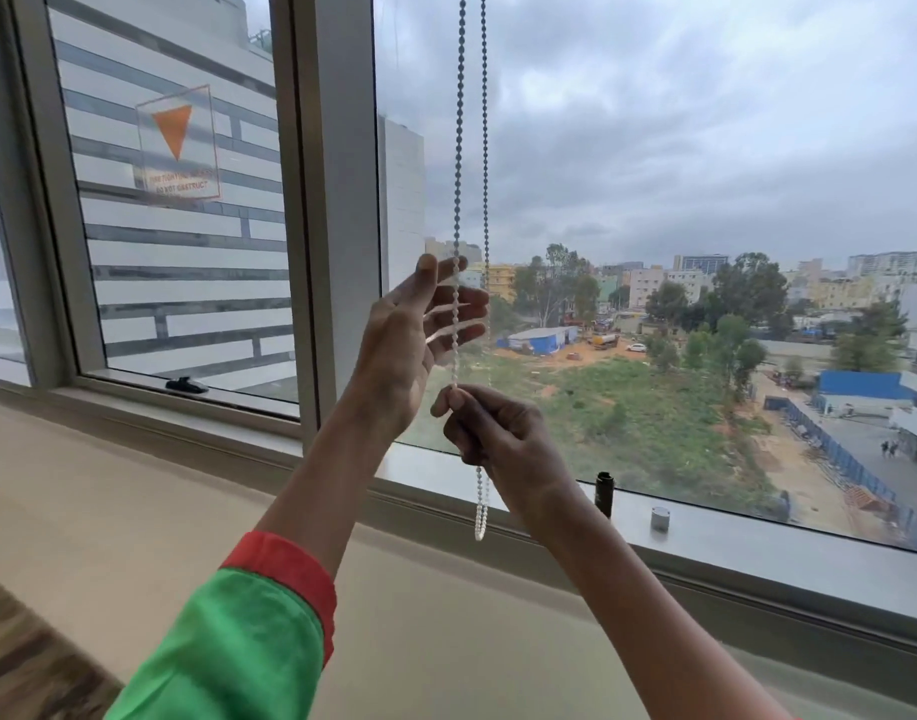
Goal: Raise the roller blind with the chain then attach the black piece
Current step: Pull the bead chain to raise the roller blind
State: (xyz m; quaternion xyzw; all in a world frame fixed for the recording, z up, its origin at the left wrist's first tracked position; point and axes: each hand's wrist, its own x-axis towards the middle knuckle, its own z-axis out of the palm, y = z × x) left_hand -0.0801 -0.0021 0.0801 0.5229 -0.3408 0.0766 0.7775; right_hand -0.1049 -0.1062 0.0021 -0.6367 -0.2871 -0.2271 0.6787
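A white bead chain [460, 148] hangs as two strands from above the frame in front of the window glass; its loop end dangles near the sill. My right hand [498, 433] pinches the left strand between thumb and fingers. Higher up, my left hand [420, 330] is spread with its fingers apart, the left strand running across its fingertips. A black cylindrical piece [605, 493] stands upright on the window frame ledge, right of my right wrist. The roller blind itself is out of view.
A small grey round fitting [660, 518] sits on the ledge right of the black piece. A black window handle [186, 385] lies on the left pane's lower frame. A wide beige sill [134, 511] runs below the window. A vertical mullion [336, 200] stands left of the chain.
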